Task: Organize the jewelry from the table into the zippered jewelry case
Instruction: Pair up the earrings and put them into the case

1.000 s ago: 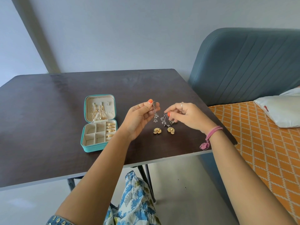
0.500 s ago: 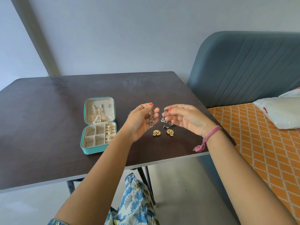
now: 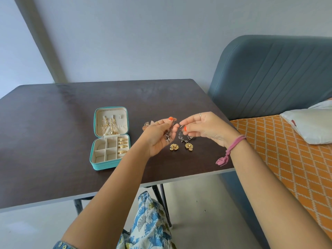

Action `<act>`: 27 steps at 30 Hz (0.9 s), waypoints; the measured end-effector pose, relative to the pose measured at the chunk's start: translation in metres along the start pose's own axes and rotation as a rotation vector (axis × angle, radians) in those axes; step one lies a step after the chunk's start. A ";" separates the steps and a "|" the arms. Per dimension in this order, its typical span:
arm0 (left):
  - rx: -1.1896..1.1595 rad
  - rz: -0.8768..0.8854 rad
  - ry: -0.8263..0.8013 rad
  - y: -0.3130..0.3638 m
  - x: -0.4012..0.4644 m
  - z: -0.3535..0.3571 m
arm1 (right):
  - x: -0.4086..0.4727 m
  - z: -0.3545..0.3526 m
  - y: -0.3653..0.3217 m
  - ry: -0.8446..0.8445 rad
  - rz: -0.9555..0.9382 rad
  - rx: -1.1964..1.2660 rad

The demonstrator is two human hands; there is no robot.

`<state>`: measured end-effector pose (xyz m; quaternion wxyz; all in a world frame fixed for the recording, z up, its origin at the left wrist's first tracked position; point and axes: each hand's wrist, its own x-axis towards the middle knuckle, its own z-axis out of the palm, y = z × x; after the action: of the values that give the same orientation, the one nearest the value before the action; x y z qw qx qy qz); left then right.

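The open teal jewelry case [image 3: 110, 139] holds gold earrings [image 3: 109, 127] in its lid and gold rings [image 3: 123, 146] in its tray; left hand [image 3: 159, 136] and right hand [image 3: 204, 128] fingers each pinch a silver earring [image 3: 180, 134].

Teal case [image 3: 100, 163], dark brown table [image 3: 45, 132]

The scene is bright and evenly lit with soft daylight; the source itself is not visible. The dark table [image 3: 53, 141] carries a pale, hazy sheen toward 11 and 12 o'clock, which washes out its colour there. Shadows are weak and soft under the left hand [image 3: 159, 136] and the right hand [image 3: 206, 128]. The wide-angle lens bends the picture at the edges: the grey pillar [image 3: 41, 44] at 10 o'clock leans strongly, and the table edge curves. The middle is fairly sharp, but the small jewelry between the hands is too fine to read clearly.
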<state>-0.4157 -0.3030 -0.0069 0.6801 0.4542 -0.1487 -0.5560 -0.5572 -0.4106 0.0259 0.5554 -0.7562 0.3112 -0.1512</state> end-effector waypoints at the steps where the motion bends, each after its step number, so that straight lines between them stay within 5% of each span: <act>1: -0.011 -0.007 -0.009 0.000 0.000 0.001 | 0.000 0.001 0.000 -0.018 0.015 0.029; 7: -0.081 -0.035 -0.046 0.001 -0.004 0.002 | -0.002 0.001 0.003 -0.016 -0.065 -0.098; 13: -0.087 -0.012 -0.032 -0.004 -0.005 -0.001 | -0.008 -0.002 -0.009 0.037 -0.333 -0.789; 18: -0.029 0.028 0.000 -0.006 -0.005 -0.001 | -0.014 -0.007 -0.017 0.115 -0.362 -1.001; 27: -0.017 0.064 -0.057 -0.007 -0.008 0.004 | -0.011 -0.005 -0.013 0.151 -0.339 -0.481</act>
<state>-0.4257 -0.2969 -0.0080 0.6969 0.4274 -0.1781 -0.5478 -0.5645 -0.4055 0.0407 0.3027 -0.8936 0.2481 -0.2196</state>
